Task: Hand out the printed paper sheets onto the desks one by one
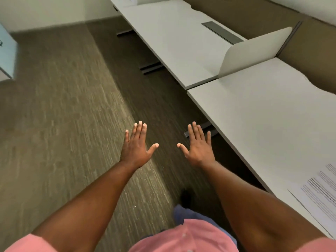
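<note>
My left hand (136,148) and my right hand (198,146) are stretched out in front of me over the carpet, palms down, fingers spread, holding nothing. A printed paper sheet (320,195) with lines of text lies flat on the near white desk (263,110) at the right edge of view, partly cut off. Beyond it stands a second white desk (172,37). At the top edge something white, perhaps another sheet (130,0), lies on a farther desk; it is too cut off to tell.
A white divider panel (251,51) stands between the two desks, and a grey cable slot (221,31) sits in the far one. Brown partition walls back the desks. Dark desk feet (151,68) jut onto the striped carpet aisle. A pale cabinet (7,51) is at left.
</note>
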The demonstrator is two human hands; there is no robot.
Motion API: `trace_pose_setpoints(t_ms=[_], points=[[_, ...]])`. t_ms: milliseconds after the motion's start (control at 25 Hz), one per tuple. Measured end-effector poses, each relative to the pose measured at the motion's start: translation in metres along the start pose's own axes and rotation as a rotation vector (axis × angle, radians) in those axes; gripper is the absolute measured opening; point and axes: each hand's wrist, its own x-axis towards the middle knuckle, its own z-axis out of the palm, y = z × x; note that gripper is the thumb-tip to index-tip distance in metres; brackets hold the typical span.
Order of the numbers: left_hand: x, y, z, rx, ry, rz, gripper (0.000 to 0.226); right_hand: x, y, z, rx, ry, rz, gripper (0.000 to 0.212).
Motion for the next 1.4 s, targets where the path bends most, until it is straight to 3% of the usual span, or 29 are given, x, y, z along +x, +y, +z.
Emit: trace_pose_setpoints(t_ms=[240, 800, 1080, 1400], points=[[0.056, -0.073, -0.005, 0.010, 0.017, -0.142, 0.094, 0.121, -0.052, 0.017, -0.020, -0.046, -0.176, 0.090], [0.288, -0.247, -0.028, 0.088, 0.034, -0.440, 0.090, 0.465, -0.191, 0.004, -0.026, -0.185, -0.479, 0.090], [0.448, -0.373, -0.009, 0.038, 0.012, -0.449, 0.090, 0.651, -0.266, 0.020, -0.059, -0.212, -0.447, 0.089], [0.689, -0.523, -0.069, 0.055, 0.050, -0.293, 0.089, 0.884, -0.363, -0.030, -0.031, -0.109, -0.344, 0.090]])
